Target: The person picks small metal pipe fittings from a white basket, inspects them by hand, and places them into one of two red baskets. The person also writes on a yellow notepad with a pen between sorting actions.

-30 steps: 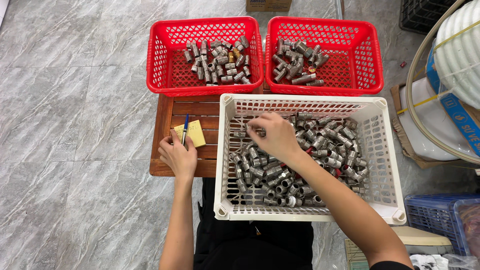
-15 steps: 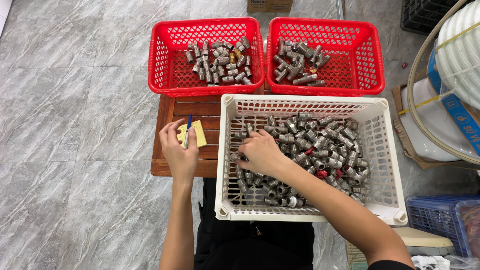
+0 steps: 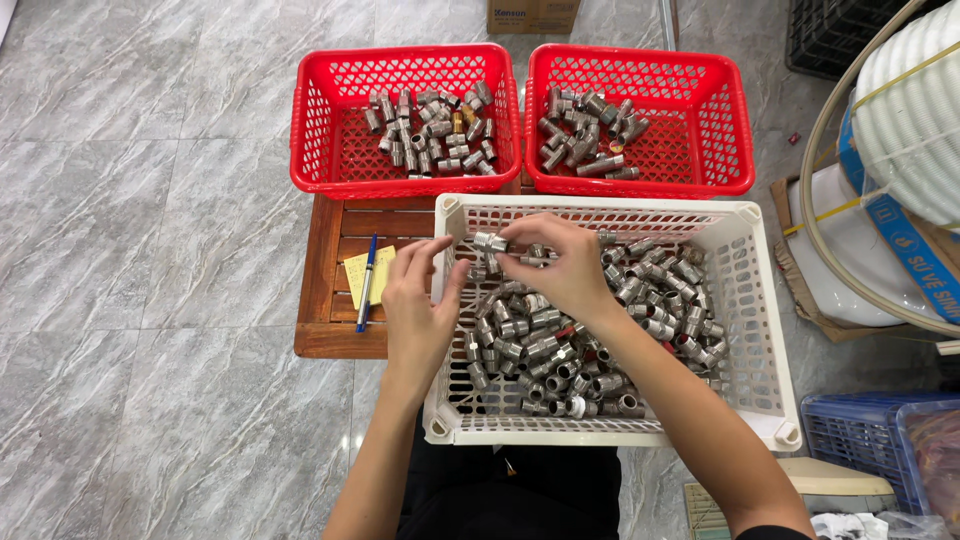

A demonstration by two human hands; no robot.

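Note:
A white plastic basket in front of me holds several short silver metal pipe fittings. My right hand reaches over the basket's upper left part and pinches a fitting at its fingertips. My left hand hovers at the basket's left rim, fingers spread towards that same fitting, holding nothing that I can see. Beyond the basket stand a left red basket and a right red basket, each with several similar fittings inside.
Under the baskets is a low wooden slatted table with a yellow note pad and a blue pen. A white corrugated hose coil and a blue crate crowd the right. Grey marble floor lies to the left.
My left hand left the note pad and pen and moved right to the white basket's rim. My right hand lifted from the pile towards the upper left with a fitting.

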